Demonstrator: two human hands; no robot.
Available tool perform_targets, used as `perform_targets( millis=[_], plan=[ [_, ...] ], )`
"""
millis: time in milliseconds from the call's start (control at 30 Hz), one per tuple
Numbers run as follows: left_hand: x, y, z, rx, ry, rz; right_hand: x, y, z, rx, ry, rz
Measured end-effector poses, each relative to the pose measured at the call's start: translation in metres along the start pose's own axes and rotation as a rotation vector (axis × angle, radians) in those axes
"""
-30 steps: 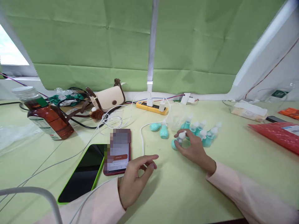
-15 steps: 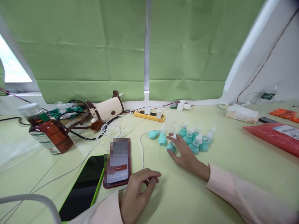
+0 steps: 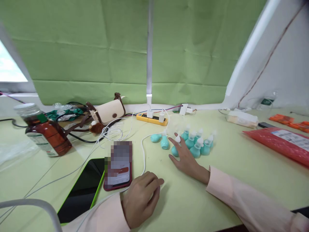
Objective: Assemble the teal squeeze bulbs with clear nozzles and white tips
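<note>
My right hand [image 3: 185,159] reaches over the table with its fingers spread. Between its thumb and fingers stands a teal rubber squeeze bulb [image 3: 174,151] with a white tip, partly covered by the hand; I see no grip on it. Just right of that hand, several like bulbs with clear or white nozzles [image 3: 195,150] stand upright in a cluster. To its left are a bulb with a tip [image 3: 164,142] and another teal bulb [image 3: 155,138] lying on its side. My left hand [image 3: 142,196] rests near the table front, fingers curled in, with nothing visible in them.
A red-cased phone [image 3: 120,175] and a green-edged tablet [image 3: 82,190] lie left of my left hand. Behind are a yellow power strip [image 3: 151,119], white cables, a cream bag [image 3: 109,112] and an amber bottle [image 3: 49,137]. A red bubble mailer [image 3: 280,141] lies on the right.
My right hand's thumb and fingers have spread apart from the squeeze bulb, which stays standing. My left hand has turned slightly, knuckles up. The whole view has shifted a little.
</note>
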State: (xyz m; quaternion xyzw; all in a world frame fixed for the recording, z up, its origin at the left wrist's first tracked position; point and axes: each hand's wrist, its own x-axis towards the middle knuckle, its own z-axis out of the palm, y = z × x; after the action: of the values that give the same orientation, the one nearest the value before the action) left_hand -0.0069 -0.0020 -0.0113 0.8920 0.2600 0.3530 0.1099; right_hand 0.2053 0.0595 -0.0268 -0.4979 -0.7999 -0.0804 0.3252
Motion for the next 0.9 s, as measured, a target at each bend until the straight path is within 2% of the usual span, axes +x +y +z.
perform_targets(
  millis=[100, 267, 400, 533, 767, 833, 900],
  plan=[
    [-0.005, 0.004, 0.007, 0.215, 0.01, 0.195, 0.0, 0.0, 0.0, 0.007, 0.066, -0.008],
    [-0.012, 0.012, 0.022, 0.299, 0.033, 0.312, 0.0, -0.003, -0.003, -0.056, 0.178, -0.025],
    [-0.014, 0.014, 0.025, 0.267, -0.001, 0.303, 0.0, -0.003, -0.004, -0.064, 0.229, -0.045],
    [-0.013, 0.019, 0.02, 0.297, 0.049, 0.295, 0.0, -0.003, -0.003, -0.05, 0.295, -0.093],
    [-0.008, 0.026, 0.007, 0.62, 0.151, 0.096, -0.003, -0.008, -0.005, -0.008, 0.289, -0.125],
    [-0.01, 0.027, 0.011, 0.627, 0.145, 0.147, -0.003, -0.008, -0.006, 0.003, 0.288, -0.109],
    [-0.015, 0.029, 0.017, 0.557, 0.14, 0.289, -0.004, -0.007, -0.006, 0.009, 0.291, -0.093]
  ],
)
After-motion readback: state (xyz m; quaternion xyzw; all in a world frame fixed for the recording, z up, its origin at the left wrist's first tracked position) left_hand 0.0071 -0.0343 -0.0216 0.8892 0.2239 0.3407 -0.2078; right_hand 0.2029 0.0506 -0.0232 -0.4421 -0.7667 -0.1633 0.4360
